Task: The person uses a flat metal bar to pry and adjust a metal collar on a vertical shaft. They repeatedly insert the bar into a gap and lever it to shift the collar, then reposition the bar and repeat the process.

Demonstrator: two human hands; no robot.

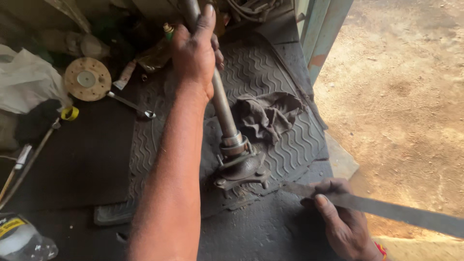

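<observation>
Rag (268, 115) right of shaft (221, 104), on mat (290, 145)

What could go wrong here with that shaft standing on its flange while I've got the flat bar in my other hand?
The axle shaft stands tilted on its flange, steadied only by the left hand near its top, so it could tip or slide on the ribbed rubber mat. The right hand holds the flat metal bar close to the flange; a slip could pinch fingers.

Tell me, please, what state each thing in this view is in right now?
Left hand: gripped around the shaft.
Shaft: upright, tilted, its flanged hub down on the mat.
Flanged hub: resting on the mat.
Right hand: closed on the flat metal bar.
Flat metal bar: held nearly level.
Rag: crumpled on the mat.
Rubber mat: lying flat.
Spanner: lying loose.
</observation>
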